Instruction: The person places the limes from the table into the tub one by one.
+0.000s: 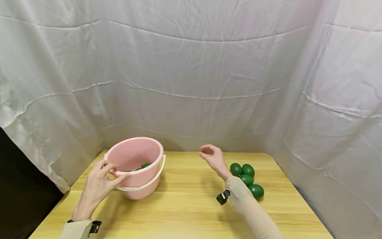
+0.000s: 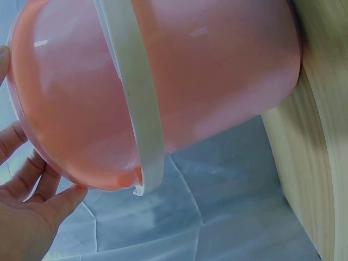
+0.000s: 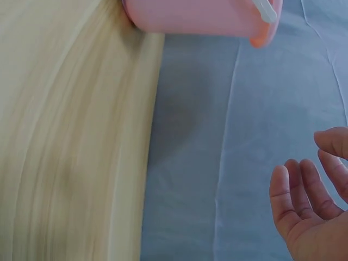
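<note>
At the left of the table stands a pink bucket point(image 1: 138, 192) with a white handle point(image 1: 140, 188) hanging down its near side. My left hand point(image 1: 96, 184) holds its near-left rim, thumb on the outside and fingers over the edge. In the left wrist view the thumb point(image 2: 68, 202) lies against the rim. Dark green oval fruits point(image 1: 146, 165), avocado-like, show partly inside the bucket; its near wall hides the rest. My right hand point(image 1: 215, 160) is raised over the table between the bucket and the other fruits, fingers loosely bent with nothing in them.
Several more of the smooth green fruits point(image 1: 246, 180) lie grouped on the wooden table point(image 1: 185, 212), right of my right forearm point(image 1: 247, 205). Pale cloth point(image 1: 191, 116) hangs behind the table and along both sides. A dark area point(image 1: 21, 192) shows at the lower left.
</note>
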